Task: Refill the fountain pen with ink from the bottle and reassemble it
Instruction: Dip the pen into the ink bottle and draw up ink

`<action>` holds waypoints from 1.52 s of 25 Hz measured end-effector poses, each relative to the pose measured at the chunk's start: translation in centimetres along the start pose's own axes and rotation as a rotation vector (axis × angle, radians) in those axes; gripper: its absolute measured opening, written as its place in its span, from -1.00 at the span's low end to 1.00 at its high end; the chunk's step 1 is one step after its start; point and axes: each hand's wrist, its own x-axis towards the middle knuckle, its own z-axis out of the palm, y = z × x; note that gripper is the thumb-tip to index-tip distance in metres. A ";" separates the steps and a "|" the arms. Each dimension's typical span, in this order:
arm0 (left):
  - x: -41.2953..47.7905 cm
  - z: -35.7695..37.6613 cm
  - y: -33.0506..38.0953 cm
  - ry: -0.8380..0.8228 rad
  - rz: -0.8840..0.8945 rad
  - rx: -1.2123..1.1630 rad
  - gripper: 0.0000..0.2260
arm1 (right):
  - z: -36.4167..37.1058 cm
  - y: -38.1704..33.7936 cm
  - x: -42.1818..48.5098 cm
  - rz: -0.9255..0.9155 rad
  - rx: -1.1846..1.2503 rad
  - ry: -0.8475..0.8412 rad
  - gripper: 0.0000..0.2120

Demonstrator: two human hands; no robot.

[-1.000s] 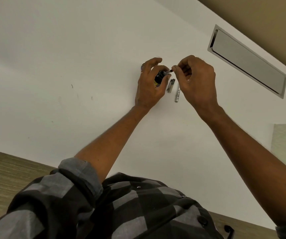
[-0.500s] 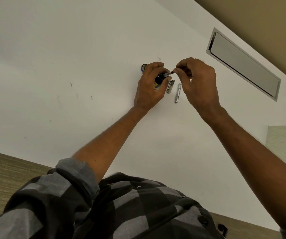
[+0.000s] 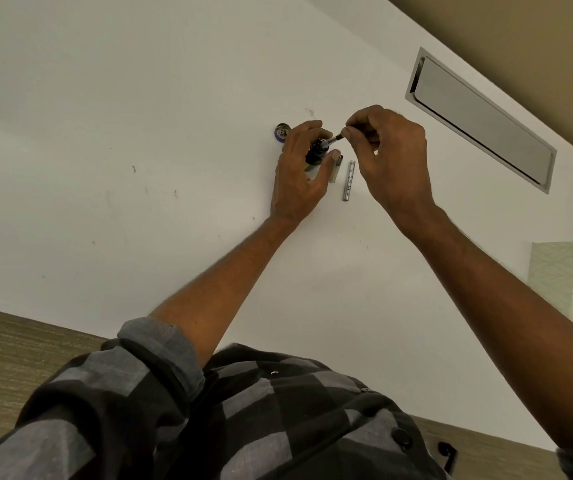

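A small dark ink bottle [image 3: 315,154] stands on the white table [image 3: 139,133]. My left hand [image 3: 299,174] wraps around it, thumb on the right side. My right hand [image 3: 387,157] pinches the pen's inner section [image 3: 334,138], whose tip slants down into the bottle's mouth. The bottle's cap [image 3: 282,132] lies just left of my left hand. Two silver pen parts lie beside the bottle: a short piece [image 3: 335,172] and a longer patterned barrel [image 3: 348,181].
A recessed metal cable flap [image 3: 479,119] is set in the table at the far right. A pale patterned box [image 3: 569,282] stands at the right edge. The table's near edge runs along my plaid shirt.
My right hand has shifted slightly; the pen section stays angled at the bottle's mouth. My left hand keeps its hold on the bottle. The camera has moved a little.
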 end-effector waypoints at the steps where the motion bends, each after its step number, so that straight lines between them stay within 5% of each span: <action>1: -0.1 0.1 0.1 0.006 -0.034 -0.025 -0.66 | 0.0 0.0 0.0 0.001 0.002 0.000 -0.83; 5: -0.3 0.0 0.1 0.032 -0.125 -0.037 -0.52 | 0.1 -0.1 -0.1 0.018 -0.010 -0.010 -0.82; 16: 2.2 -1.0 1.1 0.047 0.131 0.314 -0.85 | -0.9 0.0 0.0 -0.006 0.016 -0.033 -0.83; 38: 2.4 -2.0 3.6 -0.090 0.059 0.204 -0.87 | -2.0 -0.1 0.9 -0.109 -0.199 -0.183 -0.81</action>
